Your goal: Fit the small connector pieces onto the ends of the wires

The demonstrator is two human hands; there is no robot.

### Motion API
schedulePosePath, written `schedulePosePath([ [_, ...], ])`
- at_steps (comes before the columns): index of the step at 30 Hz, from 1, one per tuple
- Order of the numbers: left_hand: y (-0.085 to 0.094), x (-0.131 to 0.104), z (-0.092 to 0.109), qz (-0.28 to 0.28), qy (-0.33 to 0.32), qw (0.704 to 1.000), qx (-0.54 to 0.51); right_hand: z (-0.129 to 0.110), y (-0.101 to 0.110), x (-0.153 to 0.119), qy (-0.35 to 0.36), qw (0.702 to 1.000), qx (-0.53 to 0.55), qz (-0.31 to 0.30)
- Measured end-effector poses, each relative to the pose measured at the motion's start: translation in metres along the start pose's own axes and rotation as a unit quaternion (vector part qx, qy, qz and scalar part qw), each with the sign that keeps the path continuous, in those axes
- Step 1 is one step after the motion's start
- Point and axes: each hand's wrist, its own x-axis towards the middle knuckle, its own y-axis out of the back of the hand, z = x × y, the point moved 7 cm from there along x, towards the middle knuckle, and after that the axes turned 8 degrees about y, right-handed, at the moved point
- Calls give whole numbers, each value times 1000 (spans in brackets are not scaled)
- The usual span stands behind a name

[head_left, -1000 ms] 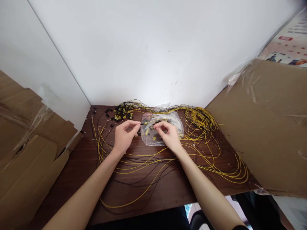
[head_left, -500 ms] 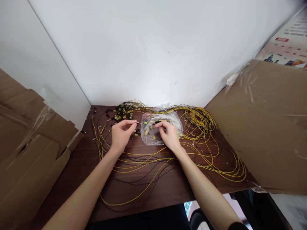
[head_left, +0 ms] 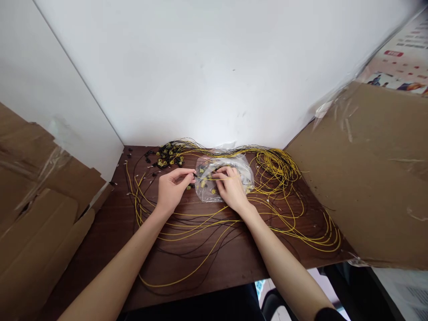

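My left hand is closed in a pinch on a small black connector at the left edge of a clear plastic bag. A thin yellow wire runs right from that connector, past my other hand. Over the bag, my right hand has its fingers curved and apart, with nothing visible between them. Small yellow parts lie in the bag, partly hidden by my right hand. A yellow and black piece sits on the table just under my left fingertips.
Yellow-and-black connectors are heaped at the back left. A tangle of yellow and black wires lies at the back right, with more strands looping across the brown table. Cardboard stands on both sides, and a white wall behind.
My right hand has moved slightly over the bag, its fingers now bent down toward the parts. My left hand has shifted a little right, still pinching the connector.
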Motion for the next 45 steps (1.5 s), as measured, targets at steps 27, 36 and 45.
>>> schedulePosePath([
  [27, -18, -4, -12, -54, 33, 998, -9, -2, 3, 1, -70, 937, 332, 89],
  [36, -22, -9, -16, -55, 105, 988, -98, -11, 5, 4, -61, 880, 460, 99],
  [45, -22, -7, -23, -69, 161, 952, -252, -10, -3, 1, -86, 878, 463, 81],
])
